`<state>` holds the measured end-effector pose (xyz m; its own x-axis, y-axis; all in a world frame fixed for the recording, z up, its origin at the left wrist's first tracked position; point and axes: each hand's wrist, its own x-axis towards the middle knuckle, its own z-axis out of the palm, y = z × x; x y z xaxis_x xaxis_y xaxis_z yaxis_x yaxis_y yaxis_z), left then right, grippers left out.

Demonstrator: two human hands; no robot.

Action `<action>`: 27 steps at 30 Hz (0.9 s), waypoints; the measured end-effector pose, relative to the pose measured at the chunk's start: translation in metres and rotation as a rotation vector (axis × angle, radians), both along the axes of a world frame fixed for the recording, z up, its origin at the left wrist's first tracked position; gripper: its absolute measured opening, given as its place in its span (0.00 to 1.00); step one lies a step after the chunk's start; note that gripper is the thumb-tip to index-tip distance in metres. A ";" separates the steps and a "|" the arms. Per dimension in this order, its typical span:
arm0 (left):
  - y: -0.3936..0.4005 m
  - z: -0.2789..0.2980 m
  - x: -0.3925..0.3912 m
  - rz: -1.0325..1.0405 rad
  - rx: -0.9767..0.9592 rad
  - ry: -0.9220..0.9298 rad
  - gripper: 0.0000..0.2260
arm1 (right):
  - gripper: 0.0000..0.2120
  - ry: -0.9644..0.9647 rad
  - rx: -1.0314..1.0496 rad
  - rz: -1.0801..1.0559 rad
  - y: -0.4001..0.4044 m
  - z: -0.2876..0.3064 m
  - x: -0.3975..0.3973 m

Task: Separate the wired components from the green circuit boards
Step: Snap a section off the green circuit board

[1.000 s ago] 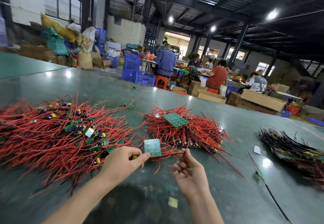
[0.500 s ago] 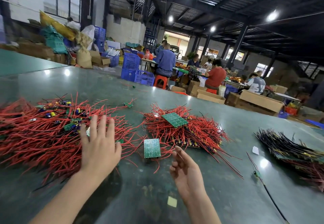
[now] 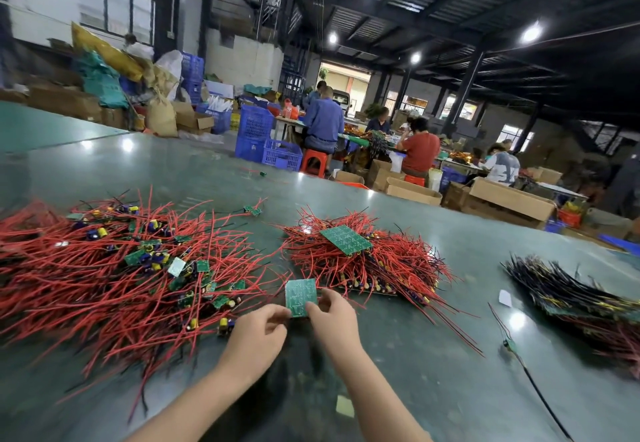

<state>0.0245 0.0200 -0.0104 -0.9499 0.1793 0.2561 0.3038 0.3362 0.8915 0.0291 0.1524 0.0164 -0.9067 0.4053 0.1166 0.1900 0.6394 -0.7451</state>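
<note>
red wire heap (image 3: 104, 268): left end cut off | black wire bundle (image 3: 581, 299): right end cut off

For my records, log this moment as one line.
left hand: pinches green board | right hand: pinches it | red wire pile: left

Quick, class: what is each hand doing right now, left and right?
Left hand: pinches the lower left corner of the green circuit board.
Right hand: grips the same board's lower right edge.
</note>
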 end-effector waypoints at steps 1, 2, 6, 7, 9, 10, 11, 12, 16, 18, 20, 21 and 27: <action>-0.001 0.000 -0.002 0.015 0.027 -0.041 0.12 | 0.21 -0.002 0.056 -0.029 -0.001 -0.002 -0.003; -0.002 0.000 -0.004 0.029 0.051 -0.077 0.12 | 0.21 0.002 0.106 -0.050 -0.003 -0.004 -0.005; -0.005 0.003 -0.007 0.027 0.326 -0.301 0.10 | 0.19 0.061 -0.071 -0.051 -0.012 -0.004 -0.008; -0.005 0.005 -0.007 0.013 0.462 -0.361 0.10 | 0.19 0.085 -0.170 -0.059 -0.013 -0.002 -0.007; -0.005 0.009 -0.006 -0.016 0.700 -0.437 0.09 | 0.18 0.150 -0.334 -0.074 -0.012 0.001 -0.004; -0.004 0.011 -0.004 -0.021 0.766 -0.441 0.10 | 0.17 0.196 -0.421 -0.070 -0.011 0.001 0.000; -0.004 0.014 -0.002 -0.031 0.813 -0.431 0.10 | 0.17 0.247 -0.501 -0.062 -0.010 0.003 0.004; -0.003 0.016 0.000 -0.054 0.861 -0.417 0.11 | 0.16 0.299 -0.558 -0.057 -0.009 0.004 0.008; 0.000 0.026 0.007 -0.159 1.089 -0.411 0.14 | 0.14 0.471 -0.714 -0.056 -0.003 0.008 0.022; 0.002 0.027 0.008 -0.152 1.154 -0.483 0.12 | 0.13 0.503 -0.756 -0.054 -0.006 0.003 0.028; 0.006 0.025 0.011 -0.189 1.123 -0.576 0.11 | 0.13 0.519 -0.747 -0.075 -0.009 -0.005 0.032; 0.007 0.023 0.013 -0.209 1.068 -0.589 0.11 | 0.13 0.523 -0.741 -0.085 -0.010 -0.009 0.033; 0.005 0.025 0.013 -0.313 0.955 -0.457 0.14 | 0.10 0.530 -0.833 0.048 -0.015 -0.006 0.038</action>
<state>0.0375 0.0247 0.0141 -0.9375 0.3438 0.0539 -0.1688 -0.5846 0.7936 0.0666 0.1371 0.0103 -0.8374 0.5063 0.2061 -0.3102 -0.1297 -0.9418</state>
